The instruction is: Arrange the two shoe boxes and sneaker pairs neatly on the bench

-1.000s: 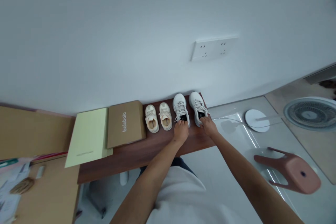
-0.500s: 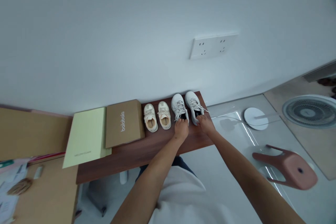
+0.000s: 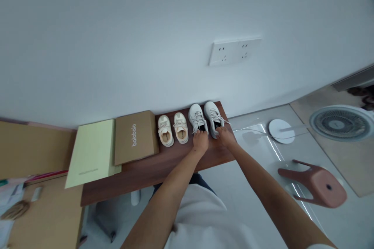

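Observation:
At the right end of a narrow brown wooden table [image 3: 169, 165] stands a pair of white lace-up sneakers, toes toward the wall. My left hand [image 3: 201, 141] is closed on the heel of the left white sneaker [image 3: 197, 115]. The heel of the right white sneaker [image 3: 212, 113] is gripped by my right hand [image 3: 224, 135]. Both sneakers rest on the tabletop side by side. Just left of them sit two smaller cream shoes, a left one [image 3: 164, 126] and a right one [image 3: 180, 123], with tan insoles showing.
A brown shoebox [image 3: 143, 134] lettered "balabala" and a pale yellow box [image 3: 92, 149] lie farther left. Cardboard [image 3: 46, 214] fills the lower left. A pink stool [image 3: 324, 186], a fan [image 3: 339, 123] and its white round base [image 3: 281, 131] are on the right. A socket panel [image 3: 233, 51] is on the wall.
The whole view has shifted slightly, so things appear a little farther left. Both hands stay on the heels of the white sneakers, which keep their places on the table.

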A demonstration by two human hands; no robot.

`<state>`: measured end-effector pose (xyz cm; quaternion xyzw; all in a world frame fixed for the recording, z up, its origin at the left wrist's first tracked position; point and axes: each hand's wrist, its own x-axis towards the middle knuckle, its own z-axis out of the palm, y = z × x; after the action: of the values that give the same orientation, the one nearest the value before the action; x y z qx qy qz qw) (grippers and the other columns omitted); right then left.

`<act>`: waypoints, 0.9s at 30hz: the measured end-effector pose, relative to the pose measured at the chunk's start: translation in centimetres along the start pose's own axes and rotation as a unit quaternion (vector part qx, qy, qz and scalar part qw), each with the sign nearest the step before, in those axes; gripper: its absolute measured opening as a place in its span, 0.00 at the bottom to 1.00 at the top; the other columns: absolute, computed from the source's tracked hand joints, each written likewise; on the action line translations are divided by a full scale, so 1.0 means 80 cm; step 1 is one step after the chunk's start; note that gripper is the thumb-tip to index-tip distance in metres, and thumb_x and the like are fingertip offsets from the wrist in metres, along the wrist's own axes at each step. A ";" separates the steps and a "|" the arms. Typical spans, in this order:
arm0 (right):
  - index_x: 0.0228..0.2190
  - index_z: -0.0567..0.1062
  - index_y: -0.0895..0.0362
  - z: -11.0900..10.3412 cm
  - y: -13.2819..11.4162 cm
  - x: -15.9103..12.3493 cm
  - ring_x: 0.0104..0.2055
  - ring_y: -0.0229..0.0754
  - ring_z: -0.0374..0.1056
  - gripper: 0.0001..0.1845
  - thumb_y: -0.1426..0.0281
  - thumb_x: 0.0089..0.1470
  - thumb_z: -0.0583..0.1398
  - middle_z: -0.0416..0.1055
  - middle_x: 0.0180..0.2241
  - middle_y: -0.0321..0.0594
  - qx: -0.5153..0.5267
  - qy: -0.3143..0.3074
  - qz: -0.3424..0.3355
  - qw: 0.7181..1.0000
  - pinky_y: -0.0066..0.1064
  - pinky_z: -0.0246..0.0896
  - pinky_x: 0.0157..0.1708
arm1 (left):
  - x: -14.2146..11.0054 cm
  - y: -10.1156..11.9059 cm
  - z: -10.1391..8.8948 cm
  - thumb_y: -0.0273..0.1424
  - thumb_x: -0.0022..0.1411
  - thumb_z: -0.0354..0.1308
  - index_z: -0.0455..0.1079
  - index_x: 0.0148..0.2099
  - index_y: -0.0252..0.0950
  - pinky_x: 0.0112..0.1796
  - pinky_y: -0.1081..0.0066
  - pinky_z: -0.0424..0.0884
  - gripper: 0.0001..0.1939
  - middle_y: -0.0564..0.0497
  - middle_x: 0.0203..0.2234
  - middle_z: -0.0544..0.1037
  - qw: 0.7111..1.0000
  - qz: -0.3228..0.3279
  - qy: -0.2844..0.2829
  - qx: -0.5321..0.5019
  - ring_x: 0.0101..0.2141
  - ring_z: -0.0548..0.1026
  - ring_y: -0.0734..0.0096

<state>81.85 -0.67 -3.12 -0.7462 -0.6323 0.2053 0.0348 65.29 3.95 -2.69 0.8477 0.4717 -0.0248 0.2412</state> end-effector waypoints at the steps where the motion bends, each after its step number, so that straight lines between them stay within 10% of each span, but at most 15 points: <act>1: 0.42 0.73 0.58 0.000 0.000 -0.001 0.52 0.51 0.67 0.10 0.78 0.57 0.59 0.74 0.45 0.52 -0.001 0.007 0.000 1.000 0.36 0.60 0.47 | -0.001 0.000 0.001 0.21 0.65 0.50 0.73 0.49 0.31 0.52 0.57 0.66 0.14 0.35 0.42 0.79 1.000 -0.004 0.005 0.000 0.53 0.71 0.51; 14: 0.50 0.74 0.57 -0.006 -0.038 -0.048 0.55 0.57 0.65 0.16 0.70 0.62 0.55 0.72 0.50 0.53 0.054 0.120 -0.045 0.990 0.47 0.59 0.57 | -0.057 -0.017 -0.058 0.29 0.70 0.50 0.67 0.59 0.36 0.54 0.61 0.66 0.17 0.41 0.51 0.77 0.994 0.048 0.060 -0.076 0.53 0.73 0.58; 21: 0.49 0.74 0.55 0.070 -0.111 -0.133 0.50 0.54 0.69 0.16 0.71 0.62 0.53 0.74 0.46 0.50 0.123 0.096 -0.044 0.987 0.46 0.66 0.51 | -0.216 -0.138 -0.066 0.28 0.71 0.45 0.70 0.46 0.40 0.47 0.66 0.70 0.12 0.47 0.40 0.81 0.966 -0.161 0.078 -0.189 0.43 0.79 0.63; 27: 0.44 0.76 0.51 0.104 -0.179 -0.157 0.45 0.48 0.75 0.14 0.74 0.59 0.56 0.78 0.44 0.44 0.142 -0.035 -0.068 0.987 0.37 0.68 0.47 | -0.376 -0.263 -0.054 0.36 0.70 0.41 0.66 0.31 0.42 0.41 0.62 0.72 0.18 0.50 0.26 0.78 0.880 -0.372 0.123 -0.269 0.34 0.80 0.59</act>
<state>64.15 -11.59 -2.94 -0.6810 -0.6472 0.3161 0.1318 30.79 -8.65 1.13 0.5090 0.7665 0.1194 0.3731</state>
